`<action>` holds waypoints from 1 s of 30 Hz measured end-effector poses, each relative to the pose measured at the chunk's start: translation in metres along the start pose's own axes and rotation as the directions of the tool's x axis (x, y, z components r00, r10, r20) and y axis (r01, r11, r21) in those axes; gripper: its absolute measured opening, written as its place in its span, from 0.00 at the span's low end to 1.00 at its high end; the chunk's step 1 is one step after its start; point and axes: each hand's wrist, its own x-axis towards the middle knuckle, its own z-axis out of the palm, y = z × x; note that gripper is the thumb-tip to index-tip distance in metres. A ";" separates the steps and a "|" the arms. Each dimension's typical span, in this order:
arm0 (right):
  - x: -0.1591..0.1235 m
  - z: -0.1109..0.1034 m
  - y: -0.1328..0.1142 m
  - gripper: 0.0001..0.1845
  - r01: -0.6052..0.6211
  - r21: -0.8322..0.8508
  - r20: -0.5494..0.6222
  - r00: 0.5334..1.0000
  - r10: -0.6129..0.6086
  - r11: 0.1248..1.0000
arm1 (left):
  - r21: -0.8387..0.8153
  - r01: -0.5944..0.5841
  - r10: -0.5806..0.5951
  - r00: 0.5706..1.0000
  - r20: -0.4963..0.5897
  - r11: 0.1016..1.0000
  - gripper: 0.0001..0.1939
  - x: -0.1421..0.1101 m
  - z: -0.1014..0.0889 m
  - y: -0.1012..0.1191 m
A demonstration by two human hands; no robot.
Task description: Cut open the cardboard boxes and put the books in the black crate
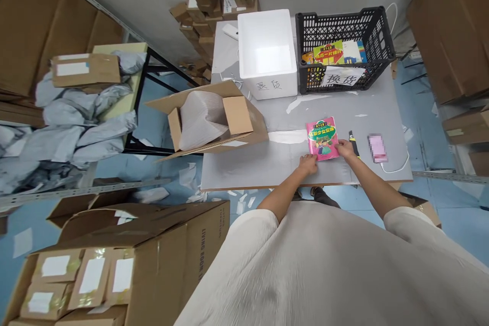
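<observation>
A pink book (322, 136) with a cartoon cover lies flat on the grey table (275, 163), near its front edge. My left hand (308, 164) rests at the book's near left corner, fingers curled against its edge. At the near right corner my right hand (346, 148) touches the book's edge in the same way. Both hands seem to pinch the book's lower edge.
A black pen-like tool (354, 143) and a pink phone (377, 147) with a white cable lie right of the book. A white foam box (267, 53) and a black crate (346, 48) of books stand at the back. An open carton (214, 119) of white bags sits on the left.
</observation>
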 end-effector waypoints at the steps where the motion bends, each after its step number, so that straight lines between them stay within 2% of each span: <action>1: -0.004 -0.002 -0.006 0.12 0.040 0.022 -0.010 0.999 -0.040 0.999 | -0.003 -0.009 0.009 1.000 -0.010 1.000 0.30 0.002 -0.004 0.001; 4: -0.014 -0.009 -0.026 0.15 0.167 0.067 -0.072 0.984 -0.162 0.984 | -0.084 -0.080 0.072 0.992 -0.101 0.993 0.28 0.007 -0.016 0.008; 7: -0.025 -0.012 -0.045 0.17 0.291 0.042 -0.136 0.949 -0.283 0.956 | -0.305 -0.220 0.128 0.947 -0.294 0.927 0.25 0.011 -0.025 0.015; 8: -0.029 -0.010 -0.050 0.18 0.320 0.020 -0.152 0.937 -0.314 0.947 | -0.390 -0.253 0.113 0.931 -0.348 0.885 0.24 0.012 -0.027 0.016; 10: -0.037 -0.003 -0.055 0.19 0.351 -0.039 -0.164 0.922 -0.352 0.936 | -0.552 -0.256 0.026 0.921 -0.390 0.794 0.19 0.012 -0.031 0.017; 14: -0.049 0.029 -0.047 0.17 0.360 -0.138 -0.071 0.926 -0.371 0.923 | -0.824 -0.127 -0.209 0.936 -0.284 0.553 0.11 0.012 -0.040 0.008; 18: -0.052 0.062 -0.029 0.17 0.364 -0.119 0.102 0.930 -0.353 0.924 | -0.934 -0.055 -0.319 0.932 -0.175 0.354 0.16 0.009 -0.046 -0.008; 20: -0.050 0.070 -0.021 0.16 0.351 -0.064 0.235 0.915 -0.328 0.934 | -0.940 -0.015 -0.367 0.918 -0.148 0.341 0.20 0.006 -0.046 -0.017; 22: -0.045 0.069 -0.014 0.14 0.310 -0.054 0.300 0.912 -0.281 0.949 | -0.924 0.045 -0.427 0.895 -0.132 0.380 0.24 0.003 -0.044 -0.026; 25: -0.036 0.054 -0.002 0.13 0.203 -0.164 0.214 0.963 -0.167 0.965 | -0.887 0.121 -0.472 0.874 -0.117 0.445 0.27 -0.001 -0.040 -0.036; 27: -0.032 0.041 0.005 0.14 0.131 -0.232 0.145 0.985 -0.099 0.964 | -0.864 0.139 -0.453 0.884 -0.111 0.484 0.23 -0.002 -0.037 -0.040; 30: -0.028 0.028 0.014 0.15 0.073 -0.269 0.108 0.993 -0.046 0.960 | -0.819 0.150 -0.406 0.907 -0.109 0.554 0.19 -0.002 -0.033 -0.042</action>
